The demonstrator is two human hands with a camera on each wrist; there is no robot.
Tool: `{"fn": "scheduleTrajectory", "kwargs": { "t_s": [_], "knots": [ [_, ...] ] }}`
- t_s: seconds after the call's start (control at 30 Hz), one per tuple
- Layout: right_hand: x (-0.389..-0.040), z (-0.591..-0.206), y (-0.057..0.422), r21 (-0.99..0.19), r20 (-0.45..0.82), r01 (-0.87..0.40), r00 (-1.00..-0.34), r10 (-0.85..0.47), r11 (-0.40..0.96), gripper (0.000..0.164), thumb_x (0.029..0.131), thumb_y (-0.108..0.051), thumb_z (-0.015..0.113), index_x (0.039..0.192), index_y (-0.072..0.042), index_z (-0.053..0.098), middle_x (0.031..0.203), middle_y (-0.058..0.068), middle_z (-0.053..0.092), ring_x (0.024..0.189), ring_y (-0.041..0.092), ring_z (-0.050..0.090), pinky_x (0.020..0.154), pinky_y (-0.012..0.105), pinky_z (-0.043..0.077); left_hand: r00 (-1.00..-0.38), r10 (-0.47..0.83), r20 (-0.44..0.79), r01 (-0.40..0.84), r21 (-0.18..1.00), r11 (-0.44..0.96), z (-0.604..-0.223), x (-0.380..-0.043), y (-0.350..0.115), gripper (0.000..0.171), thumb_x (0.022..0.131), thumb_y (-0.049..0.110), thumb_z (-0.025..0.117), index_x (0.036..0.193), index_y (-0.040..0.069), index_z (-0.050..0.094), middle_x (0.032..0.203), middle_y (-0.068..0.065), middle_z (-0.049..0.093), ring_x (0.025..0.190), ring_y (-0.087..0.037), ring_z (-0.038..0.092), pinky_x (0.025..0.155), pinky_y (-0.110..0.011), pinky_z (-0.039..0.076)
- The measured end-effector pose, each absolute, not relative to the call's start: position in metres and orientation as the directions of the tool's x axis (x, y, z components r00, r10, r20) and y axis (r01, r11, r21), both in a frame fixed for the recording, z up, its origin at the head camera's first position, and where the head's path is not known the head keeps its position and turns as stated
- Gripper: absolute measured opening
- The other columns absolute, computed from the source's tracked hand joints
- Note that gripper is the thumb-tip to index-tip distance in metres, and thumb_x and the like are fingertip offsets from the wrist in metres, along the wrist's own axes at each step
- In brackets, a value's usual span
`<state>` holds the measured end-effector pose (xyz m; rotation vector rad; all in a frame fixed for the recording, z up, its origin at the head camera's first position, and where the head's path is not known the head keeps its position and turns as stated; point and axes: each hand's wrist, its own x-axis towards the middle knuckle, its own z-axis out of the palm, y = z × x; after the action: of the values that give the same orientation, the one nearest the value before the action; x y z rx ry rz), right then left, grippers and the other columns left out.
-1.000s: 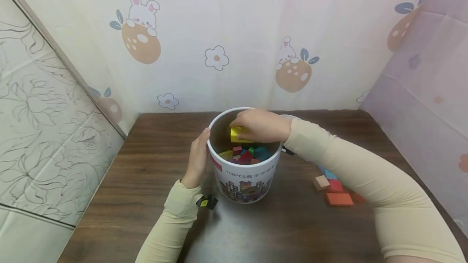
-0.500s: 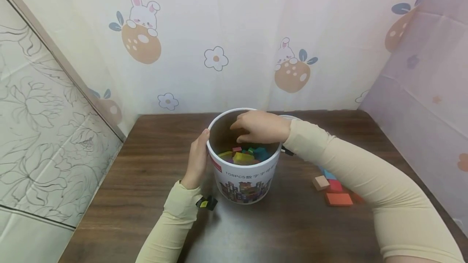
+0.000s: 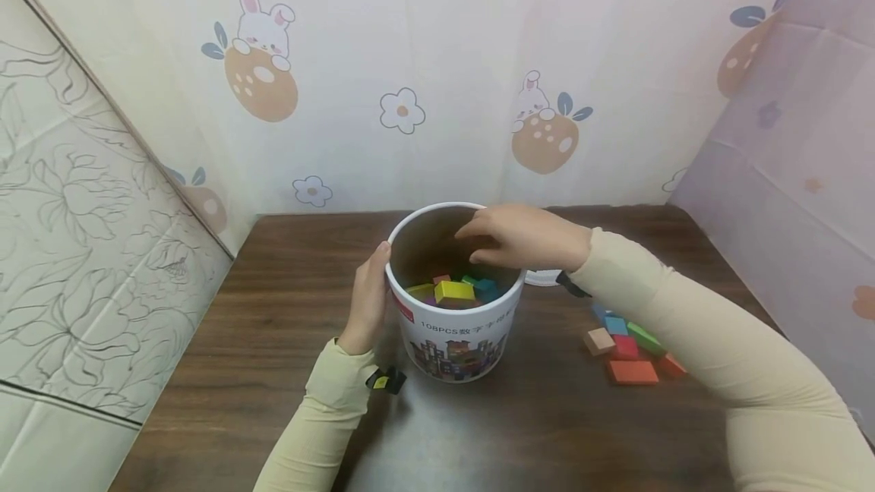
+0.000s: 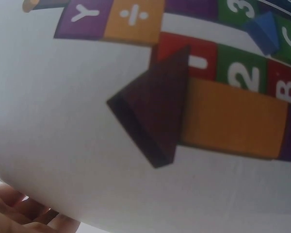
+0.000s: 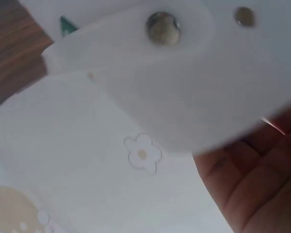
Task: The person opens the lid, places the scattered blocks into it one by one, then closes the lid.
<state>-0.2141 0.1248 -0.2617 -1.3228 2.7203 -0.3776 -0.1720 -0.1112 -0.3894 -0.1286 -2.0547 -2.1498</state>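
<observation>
Item, your left hand (image 3: 367, 302): still holding the bucket (image 3: 458, 351) by its near-left side, the thumb tip touching the rim and the fingers lying round the outer wall; its place is matching the earlier frames.

Item, your right hand (image 3: 529, 238): hanging over the bucket's right rim, fingers parted and loosely extended, gripping nothing that is showing. A second ago it was pinching the yellow block (image 3: 454, 293); now it is sitting further to the right.

Item, the yellow block: resting inside the bucket, between your hands and below your right fingers, lying on top of other blocks, among them a teal block (image 3: 487, 291).

Item, loose blocks on the table (image 3: 287, 310): lying below your right hand, under the forearm's edge. A pale block (image 3: 599, 341), a red block (image 3: 625, 348), an orange block (image 3: 632, 372) and a blue block (image 3: 615, 325) are keeping their places; a green block (image 3: 644, 338), earlier hidden by your sleeve, is now showing.
</observation>
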Motion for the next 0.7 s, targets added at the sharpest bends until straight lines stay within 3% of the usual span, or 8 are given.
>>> {"fn": "scheduleTrajectory", "kwargs": {
  "t_s": [0.37, 0.53, 0.7],
  "knots": [
    [-0.192, -0.255, 0.177, -0.281, 0.152, -0.694, -0.714, -0.683, 0.663, 0.037, 0.086, -0.022, 0.075, 0.121, -0.015, 0.067, 0.109, 0.001, 0.07, 0.097, 0.017, 0.066, 0.082, 0.039, 0.059, -0.977, -0.087, 0.195, 0.199, 0.979, -0.038, -0.388, -0.174, -0.113, 0.05, 0.102, 0.043, 0.038, 0.13, 0.009, 0.061, 0.127, -0.016, 0.062, 0.117, -0.03, 0.057, 0.102, -0.048, 0.045],
    [-0.183, -0.269, 0.201, -0.311, 0.166, -0.62, -0.782, -0.601, 0.72, 0.034, 0.086, -0.025, 0.075, 0.119, -0.018, 0.068, 0.106, -0.002, 0.071, 0.094, 0.014, 0.067, 0.079, 0.037, 0.059, -0.979, -0.072, 0.193, 0.195, 0.981, -0.018, -0.389, -0.173, -0.113, 0.05, 0.101, 0.047, 0.037, 0.129, 0.012, 0.062, 0.125, -0.013, 0.063, 0.116, -0.028, 0.057, 0.1, -0.045, 0.044],
    [-0.178, -0.292, 0.221, -0.305, 0.176, -0.607, -0.793, -0.583, 0.734, 0.035, 0.085, -0.027, 0.076, 0.118, -0.016, 0.069, 0.107, -0.002, 0.072, 0.094, 0.015, 0.067, 0.081, 0.038, 0.059, -0.978, -0.062, 0.198, 0.199, 0.98, -0.011, -0.389, -0.173, -0.113, 0.05, 0.102, 0.046, 0.037, 0.129, 0.013, 0.061, 0.126, -0.013, 0.062, 0.116, -0.027, 0.056, 0.1, -0.045, 0.045]
  ]
}}
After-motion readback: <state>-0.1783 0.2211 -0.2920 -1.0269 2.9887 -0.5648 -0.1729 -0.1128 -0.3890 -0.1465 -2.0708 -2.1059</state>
